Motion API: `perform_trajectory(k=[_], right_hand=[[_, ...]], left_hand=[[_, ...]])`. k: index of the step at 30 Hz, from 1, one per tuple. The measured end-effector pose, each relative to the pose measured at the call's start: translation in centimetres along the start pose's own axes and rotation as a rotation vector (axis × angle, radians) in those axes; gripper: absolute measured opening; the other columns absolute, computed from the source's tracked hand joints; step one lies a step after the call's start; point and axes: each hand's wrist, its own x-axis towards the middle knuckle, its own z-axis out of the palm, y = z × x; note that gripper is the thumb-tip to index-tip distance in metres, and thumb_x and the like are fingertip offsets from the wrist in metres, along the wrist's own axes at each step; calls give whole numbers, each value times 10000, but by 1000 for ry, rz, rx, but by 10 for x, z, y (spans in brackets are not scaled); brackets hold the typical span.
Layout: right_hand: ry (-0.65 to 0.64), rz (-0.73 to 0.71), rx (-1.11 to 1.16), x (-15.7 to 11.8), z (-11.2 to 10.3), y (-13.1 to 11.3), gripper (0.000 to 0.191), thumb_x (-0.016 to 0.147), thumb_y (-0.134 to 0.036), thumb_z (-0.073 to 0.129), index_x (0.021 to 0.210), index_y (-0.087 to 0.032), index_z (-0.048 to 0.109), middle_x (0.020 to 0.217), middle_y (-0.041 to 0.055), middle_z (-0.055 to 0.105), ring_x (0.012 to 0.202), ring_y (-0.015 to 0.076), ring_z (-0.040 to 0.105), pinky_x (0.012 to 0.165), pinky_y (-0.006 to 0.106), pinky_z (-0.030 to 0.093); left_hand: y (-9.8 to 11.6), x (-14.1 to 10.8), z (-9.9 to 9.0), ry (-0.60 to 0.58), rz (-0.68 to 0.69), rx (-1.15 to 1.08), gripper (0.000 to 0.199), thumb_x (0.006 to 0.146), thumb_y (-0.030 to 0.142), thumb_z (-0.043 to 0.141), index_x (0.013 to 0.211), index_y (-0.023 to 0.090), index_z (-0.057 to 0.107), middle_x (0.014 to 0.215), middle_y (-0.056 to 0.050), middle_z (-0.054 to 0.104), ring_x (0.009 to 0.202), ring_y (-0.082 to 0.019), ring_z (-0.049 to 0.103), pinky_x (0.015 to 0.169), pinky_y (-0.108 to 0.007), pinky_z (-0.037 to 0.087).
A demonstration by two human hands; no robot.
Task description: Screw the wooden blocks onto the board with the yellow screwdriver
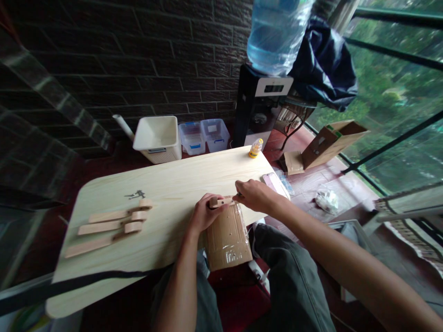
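Your left hand [203, 213] pinched a small wooden piece [227, 201] between thumb and fingers, at the top end of a taped cardboard box [228, 237], lower centre of the frame. Your right hand [255, 194] met the piece's right end, its grip pressed together; you could not tell what, if anything, was between the fingers. The box lay at the near edge of a pale wood-grain desk [176, 177]. On its left side were three curved wooden parts [100, 227] and some dark metal bits [138, 194]; at its right end, a yellow-based bottle [255, 148] and a phone [269, 180]. Behind stood a dark brick wall [148, 50], a white basket [157, 140] and a water dispenser [254, 108], with windows [394, 69] upper right over a reddish tiled floor [301, 212].
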Motion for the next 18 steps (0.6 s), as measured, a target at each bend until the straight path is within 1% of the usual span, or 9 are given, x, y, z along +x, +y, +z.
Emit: perform_trajectory(k=[4, 6, 8, 12, 16, 18], right_hand=[[20, -38, 30, -2, -1, 0, 266, 1007, -336, 525, 1193, -147, 553, 1028, 161, 752, 958, 292, 733, 710, 304, 451], [6, -72, 19, -4, -3, -2, 258, 1000, -282, 524, 1222, -153, 543, 1035, 154, 754, 957, 286, 732, 713, 301, 451], [-21, -82, -12, -5, -4, -3, 235, 1004, -266, 517, 1207, -160, 563, 1054, 160, 751, 960, 284, 730, 720, 303, 452], [-27, -62, -29, -2, -6, -2, 234, 1004, -334, 548, 1157, -165, 605, 1036, 161, 751, 950, 288, 733, 708, 300, 447], [-34, -1, -13, 2, -5, 0, 275, 1016, -393, 530, 1099, -152, 635, 1024, 170, 748, 929, 277, 736, 699, 296, 439], [-32, 13, 5, 3, -4, 0, 279, 1015, -397, 530, 1072, -147, 641, 1023, 171, 748, 937, 273, 733, 696, 291, 432]], left_hand=[[0, 0, 0, -7, 6, 4, 358, 782, 494, 774, 1003, 215, 735, 1064, -61, 714, 970, -228, 691, 916, -339, 542], [1, -1, -1, -14, 5, 7, 351, 786, 488, 774, 1007, 218, 738, 1068, -59, 713, 976, -226, 689, 923, -338, 538], [2, -1, -2, -21, 5, 5, 342, 790, 481, 774, 1008, 221, 741, 1075, -56, 712, 989, -225, 686, 928, -335, 534], [5, -2, -4, -18, 4, 4, 328, 793, 473, 772, 1003, 224, 738, 1070, -52, 712, 984, -224, 684, 908, -329, 535], [5, -1, -3, -14, 10, -6, 331, 792, 477, 768, 1000, 221, 732, 1067, -55, 714, 975, -225, 686, 885, -325, 541], [5, -1, -3, -10, 9, -10, 341, 790, 487, 764, 995, 217, 731, 1064, -59, 716, 971, -229, 689, 883, -329, 545]])
